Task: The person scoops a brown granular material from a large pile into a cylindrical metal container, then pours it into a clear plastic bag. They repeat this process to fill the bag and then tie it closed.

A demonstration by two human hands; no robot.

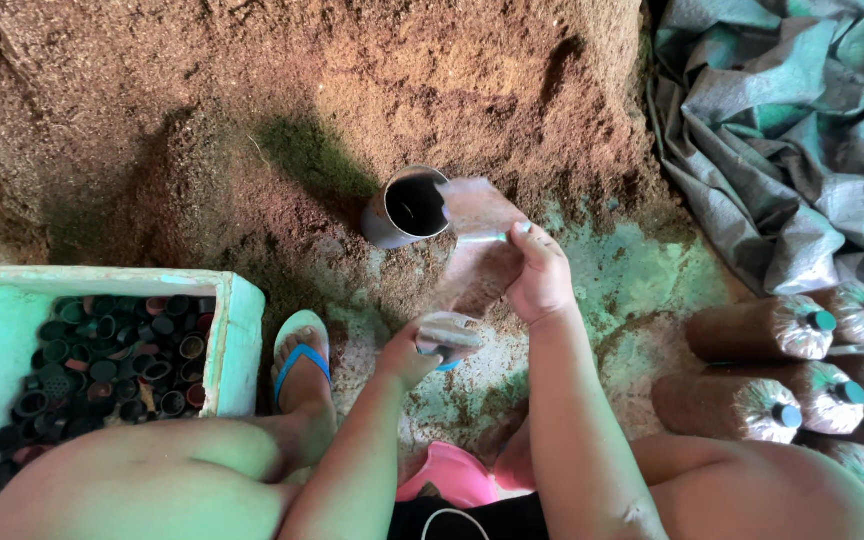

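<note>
Hands (542, 275) raised, gripping clear bag (477, 235)

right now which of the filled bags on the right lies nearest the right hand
The upper-left filled bag, its brown end pointing toward the right hand; the other bags lie lower or farther right.

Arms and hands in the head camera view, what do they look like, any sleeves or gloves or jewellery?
Both arms are bare from the bottom edge of the picture to the fingers: no sleeves show. The left hand and the right hand wear no gloves, and no watch, bracelet or ring can be seen. The forearms look rounded and smooth, with no markings visible. The nails are too small to judge.
</note>
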